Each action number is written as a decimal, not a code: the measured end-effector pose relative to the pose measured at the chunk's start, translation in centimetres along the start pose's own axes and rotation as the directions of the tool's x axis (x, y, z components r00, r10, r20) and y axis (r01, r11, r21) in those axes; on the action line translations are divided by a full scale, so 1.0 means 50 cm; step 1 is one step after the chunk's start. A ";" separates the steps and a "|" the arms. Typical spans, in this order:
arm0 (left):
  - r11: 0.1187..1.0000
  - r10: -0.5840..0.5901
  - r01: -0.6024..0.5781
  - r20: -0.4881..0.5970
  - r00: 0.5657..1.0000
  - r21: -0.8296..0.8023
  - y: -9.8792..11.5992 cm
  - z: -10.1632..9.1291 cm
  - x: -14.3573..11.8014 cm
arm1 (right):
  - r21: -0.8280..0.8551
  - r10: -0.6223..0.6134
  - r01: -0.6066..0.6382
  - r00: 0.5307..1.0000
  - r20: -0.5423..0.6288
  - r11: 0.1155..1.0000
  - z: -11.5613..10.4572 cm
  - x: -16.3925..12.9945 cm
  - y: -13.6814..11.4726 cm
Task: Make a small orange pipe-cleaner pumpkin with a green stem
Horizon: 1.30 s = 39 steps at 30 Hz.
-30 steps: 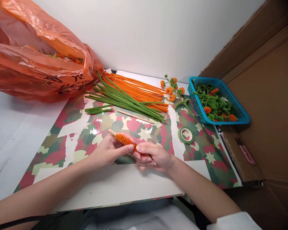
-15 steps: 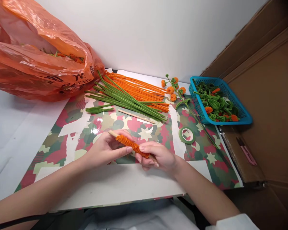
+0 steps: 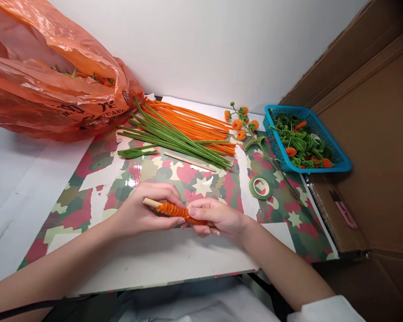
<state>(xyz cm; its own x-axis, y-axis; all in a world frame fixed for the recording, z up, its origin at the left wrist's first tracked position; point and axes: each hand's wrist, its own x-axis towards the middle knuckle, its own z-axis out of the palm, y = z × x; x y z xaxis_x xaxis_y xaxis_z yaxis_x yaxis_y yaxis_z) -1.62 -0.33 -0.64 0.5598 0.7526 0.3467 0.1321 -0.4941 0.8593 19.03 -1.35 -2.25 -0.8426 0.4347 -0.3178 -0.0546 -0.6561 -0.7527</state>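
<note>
Orange bag: a crumpled plastic bag [image 3: 53,105] at far left, dark lettering on its side; green and orange pieces show through its mouth
Leaf piece: a green looped leaf [image 3: 132,153] flat on the patterned surface [image 3: 305,241]
Left hand: the left hand [image 3: 137,210] comes in from lower left; fingers arch over the far side, thumb stretched along the near side, lightly clamped around the orange coil
Coil: an orange coil [image 3: 171,209] wound on a wooden dowel [image 3: 150,202], whose bare end points left; held between both hands, near the surface's front
Stems: green stems [image 3: 177,143] lie across orange stems [image 3: 191,120]; a loose stick [image 3: 190,162] lies just in front
Right hand: the right hand [image 3: 221,217] comes from lower right, close beside the left; thumb pressed on the coil's right part, fingers curled underneath, clamped on it
Sprig: an orange-flowered sprig [image 3: 237,124] slants toward the right
Tape: a green tape roll [image 3: 254,188] lies flat
Basket: a blue basket [image 3: 342,165] holds green and orange pieces
Cutter: a pink-handled tool [image 3: 344,212] on cardboard at right
</note>
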 end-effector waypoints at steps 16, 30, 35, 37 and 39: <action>0.997 -0.072 0.071 -0.023 0.997 -0.019 -0.024 0.010 -0.017 | -0.112 -0.156 0.138 0.973 -0.170 0.984 0.017 0.006 0.007; 0.689 0.182 -0.287 0.225 0.957 0.666 -0.021 -0.007 -0.008 | -0.158 -0.006 -0.034 0.968 -0.250 0.987 0.003 -0.006 -0.010; 0.693 0.196 -0.295 0.222 0.955 0.658 -0.023 0.004 -0.008 | -0.191 0.003 -0.048 0.973 -0.231 0.980 0.005 -0.009 -0.017; 0.680 0.213 -0.304 0.218 0.953 0.667 -0.020 0.006 -0.010 | -0.198 0.021 -0.062 0.979 -0.202 0.978 0.002 -0.012 -0.021; 0.669 0.212 -0.307 0.222 0.952 0.677 -0.016 0.009 -0.012 | -0.205 0.028 -0.060 0.987 -0.157 0.977 -0.001 -0.014 -0.025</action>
<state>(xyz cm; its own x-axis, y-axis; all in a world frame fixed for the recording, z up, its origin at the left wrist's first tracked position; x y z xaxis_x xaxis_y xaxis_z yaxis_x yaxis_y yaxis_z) -1.71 -0.55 -1.70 0.7421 0.5152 0.4288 0.4705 -0.8560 0.2143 19.68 -0.80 -1.11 -0.7495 0.5075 -0.4252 0.1070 -0.5409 -0.8342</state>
